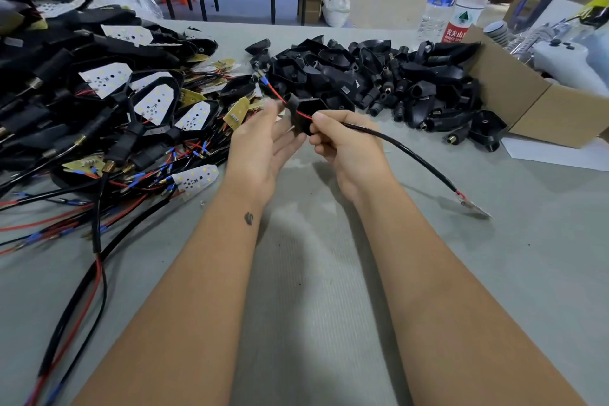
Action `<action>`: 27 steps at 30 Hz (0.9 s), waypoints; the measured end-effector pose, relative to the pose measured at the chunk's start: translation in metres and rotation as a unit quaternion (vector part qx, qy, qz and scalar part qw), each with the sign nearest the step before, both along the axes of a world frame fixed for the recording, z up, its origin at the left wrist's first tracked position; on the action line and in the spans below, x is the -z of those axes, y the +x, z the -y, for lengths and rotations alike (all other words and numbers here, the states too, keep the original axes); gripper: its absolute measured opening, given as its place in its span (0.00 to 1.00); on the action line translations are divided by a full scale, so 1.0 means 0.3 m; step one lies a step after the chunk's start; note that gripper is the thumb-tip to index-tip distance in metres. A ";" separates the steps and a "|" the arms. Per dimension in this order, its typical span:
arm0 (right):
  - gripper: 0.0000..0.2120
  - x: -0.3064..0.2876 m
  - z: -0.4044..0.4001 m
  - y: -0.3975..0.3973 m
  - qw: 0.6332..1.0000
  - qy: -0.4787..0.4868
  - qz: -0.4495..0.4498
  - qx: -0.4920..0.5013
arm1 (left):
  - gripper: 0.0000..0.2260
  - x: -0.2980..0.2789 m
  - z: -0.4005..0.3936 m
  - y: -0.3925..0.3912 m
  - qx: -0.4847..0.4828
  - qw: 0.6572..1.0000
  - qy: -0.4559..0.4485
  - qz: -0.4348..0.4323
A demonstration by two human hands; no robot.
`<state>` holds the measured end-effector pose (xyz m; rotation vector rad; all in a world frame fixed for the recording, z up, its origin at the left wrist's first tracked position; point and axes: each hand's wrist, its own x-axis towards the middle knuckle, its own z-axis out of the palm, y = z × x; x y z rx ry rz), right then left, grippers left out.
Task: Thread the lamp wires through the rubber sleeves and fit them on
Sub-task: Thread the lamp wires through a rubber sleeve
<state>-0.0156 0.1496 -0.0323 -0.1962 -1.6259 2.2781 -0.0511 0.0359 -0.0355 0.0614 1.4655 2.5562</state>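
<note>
- I am reading the right hand (342, 142) as curled, pinching the black lamp cable (412, 155) just where its red wire (301, 114) leaves the jacket.
- I am seeing the left hand (260, 145) with fingers mostly straight, palm turned toward the work; its blurred fingertips are lying at the red wire's far side, and I cannot tell whether they are actually gripping it.
- I am finding the black rubber sleeve (304, 112) between both hands, held above the grey table (313, 306), with the red wire running in one side and out the other toward a blue-collared terminal (263, 79).
- I am judging this unit as threaded but not yet seated: the sleeve is sitting on bare wire, short of the cable's jacket.
- I am noting the cable's free end (461, 194) resting on the table to the right.
- I am counting a large pile of loose sleeves (379, 76) beyond the hands and a tangle of wired lamp boards (131, 115) to the left, so much work appears left.
</note>
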 end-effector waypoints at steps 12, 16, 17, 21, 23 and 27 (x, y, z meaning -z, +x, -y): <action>0.04 0.004 -0.015 0.005 0.999 0.018 0.008 -0.032 | 0.09 0.005 -0.009 0.017 0.018 0.994 -0.086 -0.068; 0.04 -0.002 -0.016 0.002 0.997 -0.066 0.006 -0.042 | 0.09 0.008 -0.006 0.002 -0.042 0.998 -0.020 -0.034; 0.05 -0.003 -0.016 0.001 0.995 -0.096 0.008 -0.038 | 0.09 0.009 -0.003 -0.003 -0.057 0.998 -0.009 -0.027; 0.05 -0.001 -0.015 -0.001 0.992 -0.125 0.011 -0.018 | 0.09 0.006 0.015 -0.020 -0.075 0.996 0.050 -0.001; 0.05 0.000 -0.008 -0.005 0.996 -0.086 0.019 -0.009 | 0.09 0.002 0.013 -0.018 -0.041 0.998 0.055 -0.004; 0.06 0.007 0.005 -0.009 0.999 0.009 0.034 0.014 | 0.10 0.002 -0.016 0.001 0.032 0.999 -0.006 -0.030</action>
